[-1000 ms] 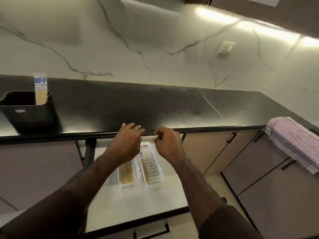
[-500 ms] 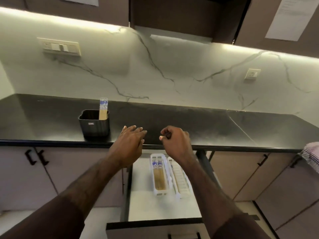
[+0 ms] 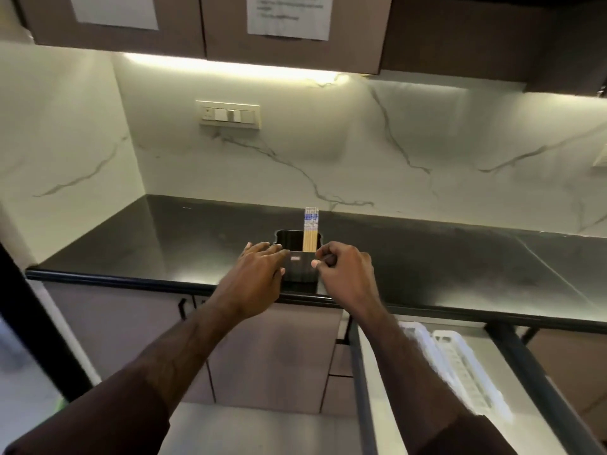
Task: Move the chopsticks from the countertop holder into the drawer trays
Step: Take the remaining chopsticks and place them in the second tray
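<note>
A black holder [image 3: 300, 267] stands on the dark countertop [image 3: 443, 257] near its front edge. Wooden chopsticks [image 3: 310, 233] with blue-patterned tops stand upright in its right side. My left hand [image 3: 259, 277] reaches to the holder's left side with fingers straight, its fingertips at the rim. My right hand [image 3: 345, 274] hovers at the holder's right side with fingers curled and nothing in them. Two white slotted trays [image 3: 460, 366] lie in the open drawer [image 3: 525, 372] at lower right, partly hidden by my right forearm.
A marble backsplash with a switch plate [image 3: 230, 113] rises behind the counter. Upper cabinets with taped papers [image 3: 288, 15] hang overhead. Closed cabinet doors with black handles [image 3: 181, 307] sit below the counter at left.
The view has swung left and closer, so the holder now sits between my hands. Both hands moved from above the drawer trays to the holder. The right hand stays curled.
</note>
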Motion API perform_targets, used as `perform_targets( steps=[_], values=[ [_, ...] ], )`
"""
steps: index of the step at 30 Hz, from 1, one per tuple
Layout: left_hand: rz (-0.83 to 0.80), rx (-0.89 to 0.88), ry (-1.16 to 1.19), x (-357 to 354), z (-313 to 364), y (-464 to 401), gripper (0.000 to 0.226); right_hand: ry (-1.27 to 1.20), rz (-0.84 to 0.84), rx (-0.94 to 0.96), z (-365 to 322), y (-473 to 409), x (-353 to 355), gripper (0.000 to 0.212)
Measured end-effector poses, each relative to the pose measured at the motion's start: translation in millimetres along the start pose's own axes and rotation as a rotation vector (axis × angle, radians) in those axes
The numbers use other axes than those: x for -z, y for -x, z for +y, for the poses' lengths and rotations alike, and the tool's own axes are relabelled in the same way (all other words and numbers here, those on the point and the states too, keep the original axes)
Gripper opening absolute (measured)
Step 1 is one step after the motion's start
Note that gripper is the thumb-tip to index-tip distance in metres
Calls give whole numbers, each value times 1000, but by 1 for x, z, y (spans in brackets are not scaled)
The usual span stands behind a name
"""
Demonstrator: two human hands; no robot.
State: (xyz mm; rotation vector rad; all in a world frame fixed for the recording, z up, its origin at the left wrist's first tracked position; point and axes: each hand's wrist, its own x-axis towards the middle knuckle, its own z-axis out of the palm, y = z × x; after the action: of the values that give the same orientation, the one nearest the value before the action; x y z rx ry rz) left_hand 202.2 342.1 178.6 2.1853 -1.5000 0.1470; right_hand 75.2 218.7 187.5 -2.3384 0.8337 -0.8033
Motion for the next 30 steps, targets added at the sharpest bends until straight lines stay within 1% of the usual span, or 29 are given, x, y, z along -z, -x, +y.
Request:
perform_targets(
  steps=[5, 7, 11, 17, 22, 30],
  values=[
    [53, 17, 74, 22, -61, -12, 47, -38, -14, 7, -39, -25, -51, 16],
    [77, 27, 113, 23, -76, -19, 49, -32, -11, 14, -44, -36, -63, 14],
    [105, 109, 242, 15, -95, -36, 49, -31, 1, 0, -40, -62, -80, 14],
    [93, 142, 319, -5, -120, -92, 50, -48, 20, -34, -10, -113, -105, 14],
    [42, 130, 337, -44, -130, -161, 49, -55, 20, -96, 34, -169, -121, 13],
    [-8, 183, 367, -119, -135, -259, 49, -40, -48, -224, 106, -242, -138, 30]
  ],
)
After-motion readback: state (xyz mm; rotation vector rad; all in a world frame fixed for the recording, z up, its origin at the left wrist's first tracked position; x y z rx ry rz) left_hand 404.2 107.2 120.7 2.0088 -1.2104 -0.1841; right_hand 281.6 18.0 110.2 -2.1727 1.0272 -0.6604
